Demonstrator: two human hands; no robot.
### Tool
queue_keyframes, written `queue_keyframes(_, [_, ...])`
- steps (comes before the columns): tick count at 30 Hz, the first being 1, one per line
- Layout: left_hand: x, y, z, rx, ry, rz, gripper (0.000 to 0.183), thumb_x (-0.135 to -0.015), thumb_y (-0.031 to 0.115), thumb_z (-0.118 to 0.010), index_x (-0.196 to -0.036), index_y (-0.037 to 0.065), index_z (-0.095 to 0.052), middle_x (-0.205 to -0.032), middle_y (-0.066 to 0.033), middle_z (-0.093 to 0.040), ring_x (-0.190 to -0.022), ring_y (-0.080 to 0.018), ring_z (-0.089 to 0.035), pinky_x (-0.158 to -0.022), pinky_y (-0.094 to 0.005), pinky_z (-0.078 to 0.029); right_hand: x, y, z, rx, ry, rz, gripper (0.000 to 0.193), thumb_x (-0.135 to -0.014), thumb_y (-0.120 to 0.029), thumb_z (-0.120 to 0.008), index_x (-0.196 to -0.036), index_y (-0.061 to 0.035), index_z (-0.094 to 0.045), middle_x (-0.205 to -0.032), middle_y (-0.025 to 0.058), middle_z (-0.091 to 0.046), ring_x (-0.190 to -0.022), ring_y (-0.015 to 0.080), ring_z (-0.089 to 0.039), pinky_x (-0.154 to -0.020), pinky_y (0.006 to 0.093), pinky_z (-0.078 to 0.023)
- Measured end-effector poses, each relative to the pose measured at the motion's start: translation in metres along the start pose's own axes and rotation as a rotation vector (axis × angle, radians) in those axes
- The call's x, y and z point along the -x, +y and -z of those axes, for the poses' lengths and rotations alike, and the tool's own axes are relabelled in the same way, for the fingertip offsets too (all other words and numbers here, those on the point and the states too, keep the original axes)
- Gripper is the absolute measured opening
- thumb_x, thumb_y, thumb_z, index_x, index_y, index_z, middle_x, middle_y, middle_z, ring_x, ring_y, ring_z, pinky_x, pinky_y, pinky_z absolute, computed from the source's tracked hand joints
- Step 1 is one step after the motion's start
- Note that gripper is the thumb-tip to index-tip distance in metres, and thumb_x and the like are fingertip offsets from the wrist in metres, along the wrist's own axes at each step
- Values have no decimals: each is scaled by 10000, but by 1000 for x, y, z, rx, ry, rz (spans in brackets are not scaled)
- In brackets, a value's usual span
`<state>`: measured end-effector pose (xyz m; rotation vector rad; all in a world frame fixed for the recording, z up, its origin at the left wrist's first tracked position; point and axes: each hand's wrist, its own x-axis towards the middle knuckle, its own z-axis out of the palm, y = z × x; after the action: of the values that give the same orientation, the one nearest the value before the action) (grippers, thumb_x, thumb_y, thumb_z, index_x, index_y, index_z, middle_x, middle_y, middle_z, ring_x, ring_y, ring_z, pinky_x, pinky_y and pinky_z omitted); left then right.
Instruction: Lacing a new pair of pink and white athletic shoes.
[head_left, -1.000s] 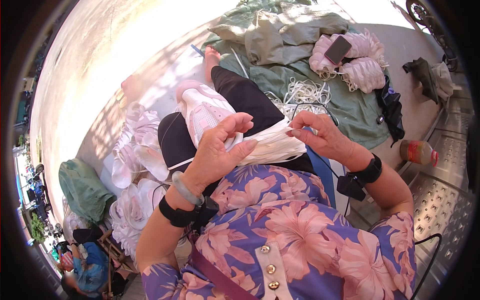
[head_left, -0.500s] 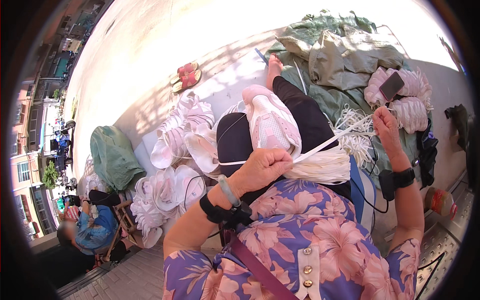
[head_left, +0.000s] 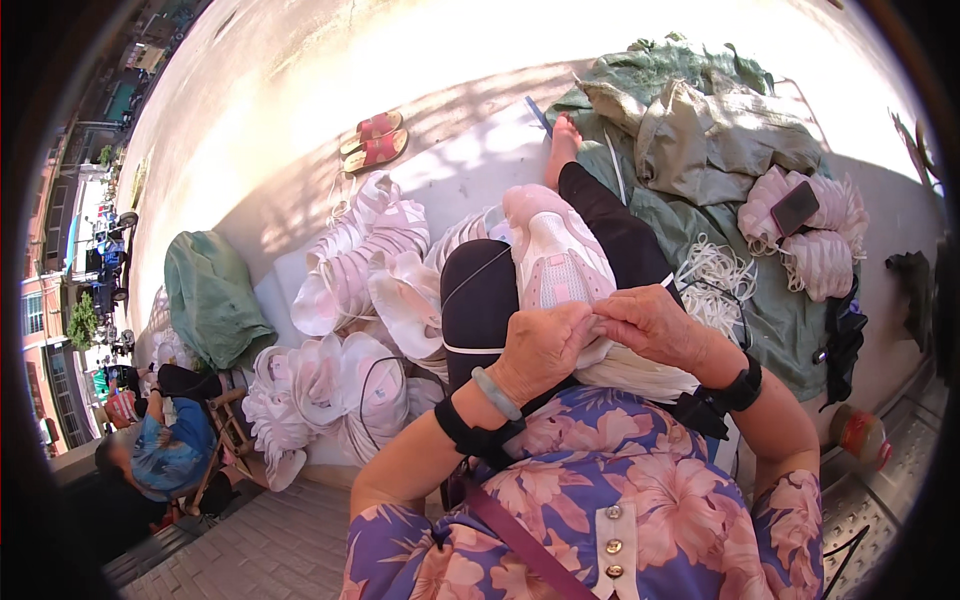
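I saw the left hand [head_left: 545,347] and right hand [head_left: 655,325] meeting at the pink-and-white shoe [head_left: 556,240], fingers pinched narrow (around what, I couldn't tell), near white laces [head_left: 632,371].

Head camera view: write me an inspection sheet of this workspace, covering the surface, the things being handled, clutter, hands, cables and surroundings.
Surface: pale mat and green sheet, both partly covered.
Things handled: pink-and-white shoe upper resting on black trousers; white lace bundle nearer the body.
Clutter: stacked uppers on the left; on the right, loose white laces and a phone lying on pink bundled uppers; red sandals beyond the mat.
Hands: left hand and right hand meet at the shoe upper's near end, fingers curled; anything pinched is hidden.
Cables: black cable across the stacked uppers; ends unclear.
Surroundings: seated person at lower left; green bag left; bottle right.
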<state>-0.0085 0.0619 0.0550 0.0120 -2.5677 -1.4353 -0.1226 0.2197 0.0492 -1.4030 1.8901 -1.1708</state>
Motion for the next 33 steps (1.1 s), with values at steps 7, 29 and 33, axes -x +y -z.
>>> queue_keyframes(7, [-15, -6, -16, -413, -103, -193, 411, -670, 247, -707, -997, 44, -563, -1028, -114, -563, -1052, -312, -508, -908, -478, -345, 9, 16, 16, -91, 253, -426, 65, -855, -87, -559, -875, -27, -568, -554, 74, -513, -491, 173, -528, -486, 275, -418])
queue_keyframes(29, [-23, -42, -42, -846, -478, -370, 318, -744, 349, -614, -940, 100, -591, -953, -89, -525, -1109, -336, -426, -981, -579, -226, 44, 26, 20, -424, 445, -539, 67, -880, -57, -516, -882, -19, -572, -645, -32, -496, -598, 28, -443, -544, 172, -360])
queue_keyframes(33, [-25, -40, -51, -851, -459, -428, 376, -725, 343, -630, -980, 73, -573, -951, -95, -532, -1096, -329, -441, -984, -562, -236, 54, 32, 19, -407, 445, -588, 69, -888, -70, -519, -868, -26, -568, -647, -34, -484, -602, 20, -434, -547, 163, -344])
